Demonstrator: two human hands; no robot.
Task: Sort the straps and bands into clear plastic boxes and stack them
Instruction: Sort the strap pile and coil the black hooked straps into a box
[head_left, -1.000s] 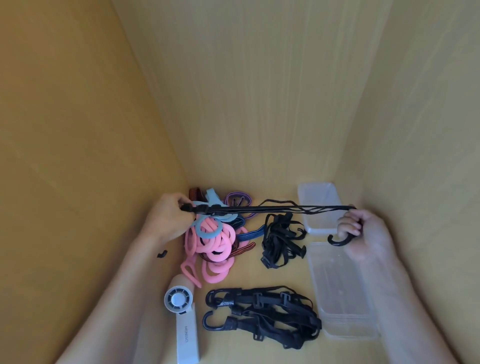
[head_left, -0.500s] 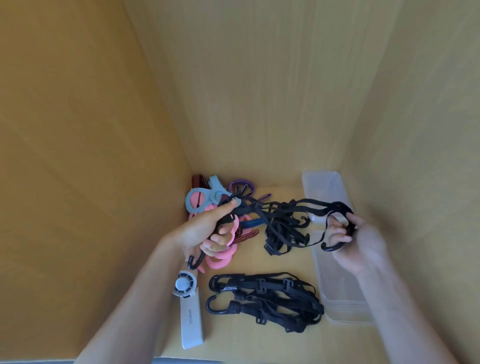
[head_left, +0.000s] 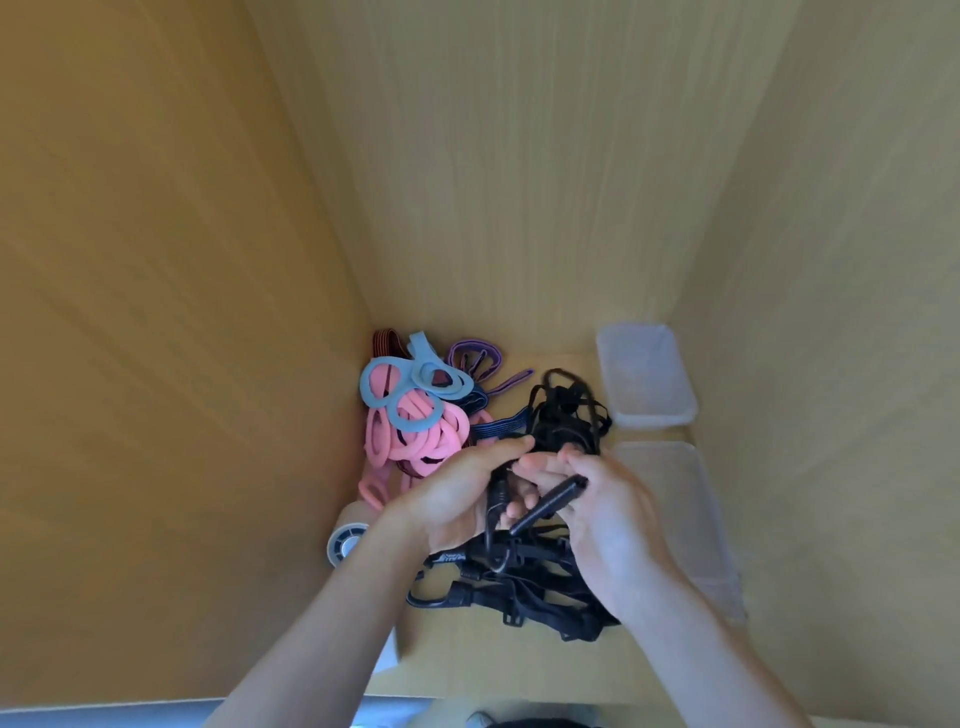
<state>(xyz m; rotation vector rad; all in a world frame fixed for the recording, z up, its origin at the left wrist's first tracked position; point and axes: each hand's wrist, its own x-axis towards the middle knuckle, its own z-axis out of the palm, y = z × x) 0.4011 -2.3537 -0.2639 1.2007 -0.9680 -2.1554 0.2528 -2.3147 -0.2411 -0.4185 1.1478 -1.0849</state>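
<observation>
Bundling step. Left hand (head_left: 457, 501) and right hand (head_left: 615, 514) meet mid-frame, fingers clamped on the black strap (head_left: 551, 500), hook ends together above the pile. Next, likely: lower it into the near box (head_left: 685, 499), right side.

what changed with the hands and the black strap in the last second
The left hand and right hand came together in the middle, folding the strap that was stretched taut between them; both still grip it, its hooks now close together. Pink bands, the strap pile in front and both boxes stayed put.
</observation>
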